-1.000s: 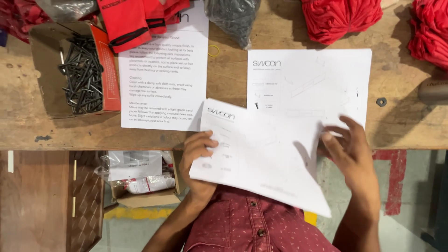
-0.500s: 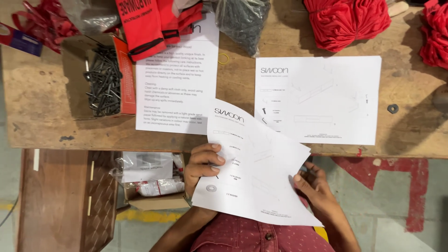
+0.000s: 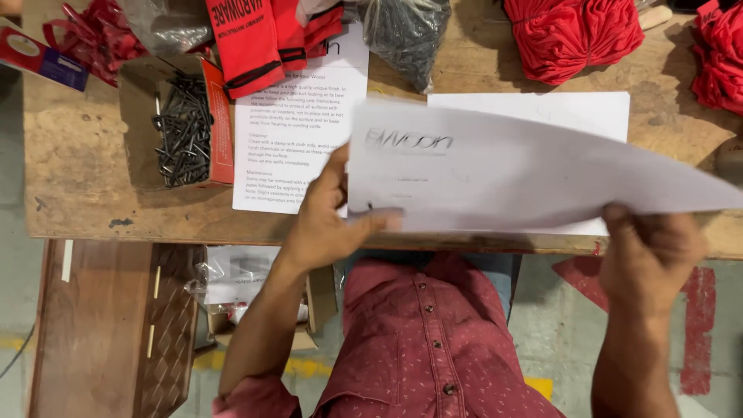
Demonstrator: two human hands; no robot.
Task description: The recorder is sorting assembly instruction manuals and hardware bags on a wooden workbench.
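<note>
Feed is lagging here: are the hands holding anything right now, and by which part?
Yes. Both hold one white printed sheet by its near edge: left hand at the left corner, right hand at the right.

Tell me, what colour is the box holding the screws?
The box is red outside, plain brown cardboard inside; the head view shows it.

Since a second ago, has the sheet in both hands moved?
Yes. The held sheet has swung up from below the table's front edge and now covers most of the flat sheet on the table.
</note>
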